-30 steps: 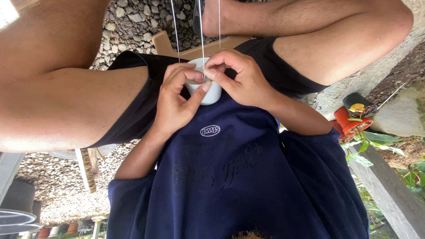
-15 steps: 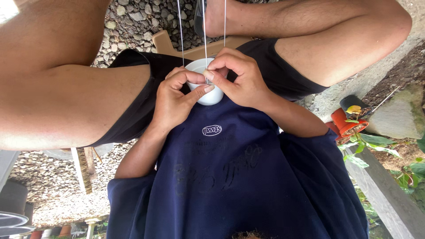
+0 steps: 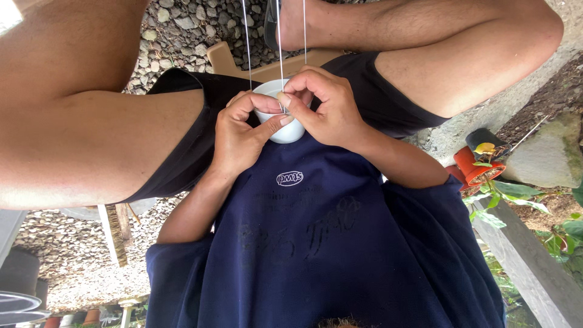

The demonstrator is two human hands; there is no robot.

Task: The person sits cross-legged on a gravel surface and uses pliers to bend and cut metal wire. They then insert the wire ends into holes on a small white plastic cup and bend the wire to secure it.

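- gravel [image 3: 194,30] up at 12 o'clock, orange pot [image 3: 477,167] with a leafy plant off at 3 o'clock, bare knees on both sides crowding the view
- small white pot [image 3: 280,118] sits mid-frame in the lap, mouth facing 12 o'clock, three thin strings [image 3: 279,42] running straight up from it
- left hand [image 3: 240,136] wraps the pot's side, right hand [image 3: 331,109] pinches the middle string at the rim

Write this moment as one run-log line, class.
left hand: holds white pot | right hand: pinches thin string at rim | seated, gravel below
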